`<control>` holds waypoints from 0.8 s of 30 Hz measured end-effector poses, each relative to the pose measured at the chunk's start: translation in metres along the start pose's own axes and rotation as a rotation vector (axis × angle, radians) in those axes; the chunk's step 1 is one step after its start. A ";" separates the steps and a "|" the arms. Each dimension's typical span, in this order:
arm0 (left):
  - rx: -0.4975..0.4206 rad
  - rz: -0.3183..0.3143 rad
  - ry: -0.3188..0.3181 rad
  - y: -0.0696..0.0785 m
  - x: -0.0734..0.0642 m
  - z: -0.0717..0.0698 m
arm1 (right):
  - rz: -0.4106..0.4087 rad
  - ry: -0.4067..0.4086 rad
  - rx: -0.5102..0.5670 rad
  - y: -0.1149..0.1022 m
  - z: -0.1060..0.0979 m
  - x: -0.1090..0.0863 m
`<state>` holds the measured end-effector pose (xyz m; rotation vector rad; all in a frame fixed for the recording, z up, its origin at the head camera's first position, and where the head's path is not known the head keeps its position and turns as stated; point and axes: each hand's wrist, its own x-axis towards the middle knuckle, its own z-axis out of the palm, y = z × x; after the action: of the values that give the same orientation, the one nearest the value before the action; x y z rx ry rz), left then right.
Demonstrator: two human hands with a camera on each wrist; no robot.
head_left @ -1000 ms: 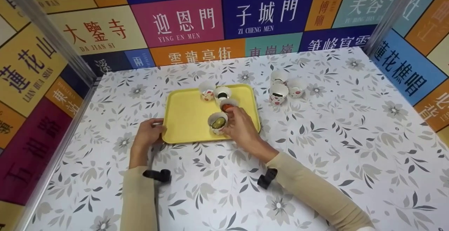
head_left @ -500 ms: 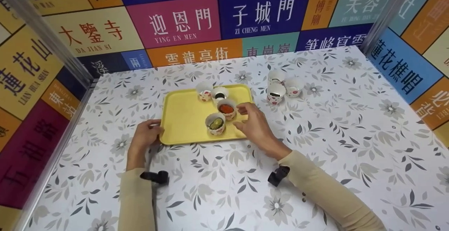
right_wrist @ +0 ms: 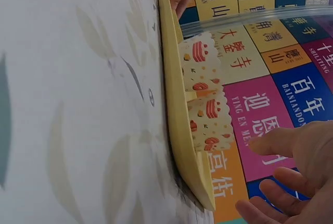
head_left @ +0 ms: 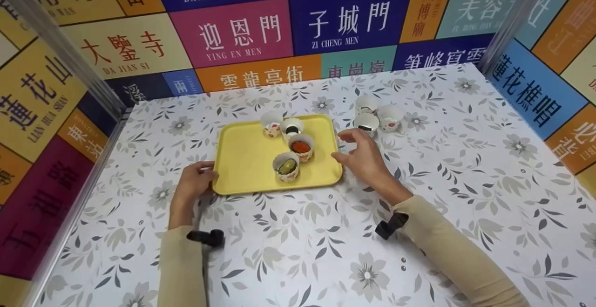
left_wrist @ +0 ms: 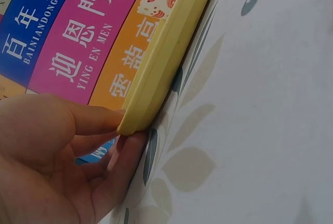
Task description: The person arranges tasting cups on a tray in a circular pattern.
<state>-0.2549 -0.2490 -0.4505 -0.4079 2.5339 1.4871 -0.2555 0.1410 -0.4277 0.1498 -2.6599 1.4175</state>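
My left hand pinches the left edge of a yellow tray, thumb over the rim and fingers below in the left wrist view. Several patterned paper cups stand on the tray. The nearest cup holds something green and sliced, and the cup behind it holds something orange-red. Behind them are a cup with dark contents and another cup, its contents unseen. Just off the tray's right edge, my right hand is open, thumb and fingers apart. The right wrist view shows its palm holding nothing.
Three more paper cups stand close together on the flower-patterned table, behind the right hand. Panels with large lettering wall in the back and both sides of the table.
My right hand has let go of the cup with orange-red contents and moved right, off the tray. That cup now stands beside the green one. My left hand keeps its hold.
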 end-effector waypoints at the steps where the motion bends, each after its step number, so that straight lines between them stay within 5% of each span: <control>1: -0.003 0.001 -0.002 0.000 0.000 0.000 | 0.001 0.010 -0.007 0.000 -0.004 0.002; 13: 0.022 0.009 0.014 0.000 0.001 0.000 | 0.077 0.121 0.052 0.015 -0.048 0.026; 24: 0.020 -0.017 0.015 0.001 0.002 0.001 | -0.018 0.196 0.036 0.039 -0.076 0.046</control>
<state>-0.2571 -0.2481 -0.4511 -0.4382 2.5484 1.4575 -0.3020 0.2246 -0.4103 0.0352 -2.4706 1.3976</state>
